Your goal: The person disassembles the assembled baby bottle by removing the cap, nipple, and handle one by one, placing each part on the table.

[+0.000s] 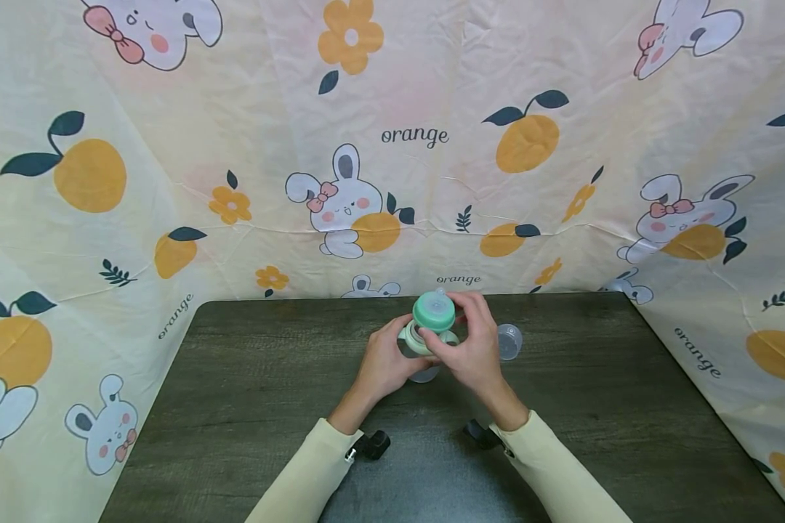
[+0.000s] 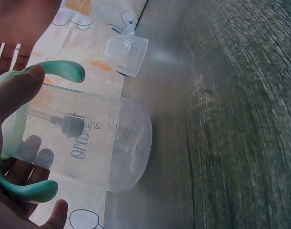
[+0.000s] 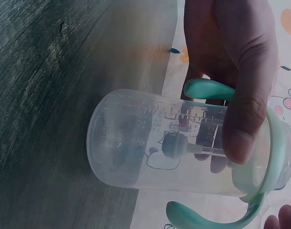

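My left hand (image 1: 387, 359) grips a clear baby bottle (image 2: 102, 138) around its neck, below the pale green handle ring. Two green handles (image 2: 67, 70) curve out from the ring, and the left thumb lies across one of them. With thumb and fingers, my right hand (image 1: 469, 341) holds a green screw collar (image 1: 434, 311) with a clear nipple, over the bottle's mouth. A straw with a grey weighted end (image 3: 175, 144) hangs inside the bottle. The bottle stands upright, its base close over the table. Part of the neck is hidden by fingers.
A clear dome cap (image 1: 509, 341) sits on the dark wooden table (image 1: 268, 407), just right of my right hand. Behind the table's far edge hangs a cloth (image 1: 432, 189) printed with rabbits and oranges. Black wrist cameras (image 1: 373, 444) sit at both cuffs.
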A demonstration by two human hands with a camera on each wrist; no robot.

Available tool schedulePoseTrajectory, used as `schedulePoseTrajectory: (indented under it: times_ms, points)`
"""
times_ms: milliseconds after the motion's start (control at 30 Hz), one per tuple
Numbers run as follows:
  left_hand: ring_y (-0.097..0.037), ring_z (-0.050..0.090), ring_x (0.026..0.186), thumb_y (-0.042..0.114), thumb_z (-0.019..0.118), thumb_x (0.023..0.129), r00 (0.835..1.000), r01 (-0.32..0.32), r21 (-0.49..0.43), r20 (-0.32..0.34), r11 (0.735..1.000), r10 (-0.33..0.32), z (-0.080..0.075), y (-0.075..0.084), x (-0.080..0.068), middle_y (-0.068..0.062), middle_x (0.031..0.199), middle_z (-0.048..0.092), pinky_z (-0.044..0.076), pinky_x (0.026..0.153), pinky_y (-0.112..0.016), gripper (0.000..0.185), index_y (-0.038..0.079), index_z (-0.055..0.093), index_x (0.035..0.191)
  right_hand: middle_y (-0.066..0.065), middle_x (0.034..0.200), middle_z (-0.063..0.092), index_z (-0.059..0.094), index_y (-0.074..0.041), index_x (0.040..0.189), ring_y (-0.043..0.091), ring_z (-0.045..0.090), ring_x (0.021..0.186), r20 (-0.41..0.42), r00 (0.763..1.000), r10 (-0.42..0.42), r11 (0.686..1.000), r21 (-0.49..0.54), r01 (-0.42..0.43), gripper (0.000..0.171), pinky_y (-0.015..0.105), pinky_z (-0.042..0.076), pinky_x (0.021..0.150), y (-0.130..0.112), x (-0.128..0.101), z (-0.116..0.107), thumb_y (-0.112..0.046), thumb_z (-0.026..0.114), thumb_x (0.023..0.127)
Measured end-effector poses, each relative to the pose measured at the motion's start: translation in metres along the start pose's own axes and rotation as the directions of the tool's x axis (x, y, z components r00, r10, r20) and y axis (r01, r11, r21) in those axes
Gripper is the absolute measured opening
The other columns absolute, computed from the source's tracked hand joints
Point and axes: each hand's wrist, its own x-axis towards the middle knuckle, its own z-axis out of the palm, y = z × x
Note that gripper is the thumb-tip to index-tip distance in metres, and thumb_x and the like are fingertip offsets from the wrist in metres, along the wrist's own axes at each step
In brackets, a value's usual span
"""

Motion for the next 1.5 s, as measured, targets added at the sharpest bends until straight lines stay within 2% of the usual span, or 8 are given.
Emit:
schedulePoseTrajectory:
  times_ms: [333, 667, 833, 1067, 1500]
  points:
    - [-0.032, 0.072, 0.122, 0.03, 0.101, 0.081, 1.0, 0.017, 0.005, 0.003, 1.0, -0.017, 0.0, 0.001, 0.0, -0.012, 0.135, 0.074, 0.058, 0.101, -0.054, 0.076, 0.005, 0.068, 0.144, 0.013, 0.125, 0.065, 0.069, -0.005, 0.136, 0.027, 0.061, 0.101, -0.029, 0.999, -0.018, 1.0, 0.009, 0.018, 0.06, 0.032, 0.05, 0.084, -0.002, 0.005, 0.001, -0.021, 0.093, 0.083]
    - [-0.031, 0.072, 0.122, 0.029, 0.101, 0.081, 1.0, 0.007, -0.016, 0.004, 1.0, -0.007, 0.0, 0.0, 0.0, -0.011, 0.136, 0.074, 0.059, 0.1, -0.053, 0.076, 0.006, 0.068, 0.145, 0.015, 0.124, 0.065, 0.07, -0.005, 0.135, 0.027, 0.061, 0.101, -0.049, 0.998, -0.031, 0.999, 0.024, 0.033, 0.059, 0.044, 0.053, 0.081, -0.006, 0.008, 0.002, -0.018, 0.093, 0.083]
    - [-0.031, 0.072, 0.121, 0.027, 0.101, 0.081, 1.0, 0.014, -0.023, 0.003, 1.0, -0.014, 0.0, 0.0, 0.0, -0.011, 0.135, 0.074, 0.058, 0.1, -0.053, 0.074, 0.006, 0.068, 0.144, 0.018, 0.123, 0.065, 0.071, -0.004, 0.134, 0.031, 0.061, 0.1, -0.072, 0.996, -0.054, 0.997, 0.041, 0.058, 0.058, 0.042, 0.051, 0.081, -0.007, 0.011, 0.002, -0.016, 0.093, 0.082]
    - [-0.03, 0.072, 0.121, 0.028, 0.101, 0.082, 1.0, 0.028, -0.018, 0.013, 0.999, -0.028, 0.0, -0.001, 0.0, -0.01, 0.134, 0.074, 0.058, 0.1, -0.053, 0.073, 0.007, 0.068, 0.144, 0.019, 0.121, 0.065, 0.07, -0.003, 0.135, 0.033, 0.06, 0.1, -0.093, 0.993, -0.07, 0.995, 0.065, 0.076, 0.06, 0.026, 0.047, 0.085, -0.01, 0.016, 0.001, -0.02, 0.091, 0.082]
    - [-0.029, 0.073, 0.117, 0.027, 0.102, 0.081, 1.0, 0.013, -0.033, 0.013, 0.999, -0.013, -0.003, -0.001, 0.001, -0.009, 0.131, 0.075, 0.059, 0.098, -0.052, 0.072, 0.007, 0.069, 0.142, 0.018, 0.124, 0.067, 0.071, -0.003, 0.136, 0.032, 0.061, 0.103, -0.093, 0.993, -0.074, 0.996, 0.049, 0.079, 0.058, 0.03, 0.047, 0.083, -0.013, 0.024, -0.002, -0.019, 0.09, 0.083]
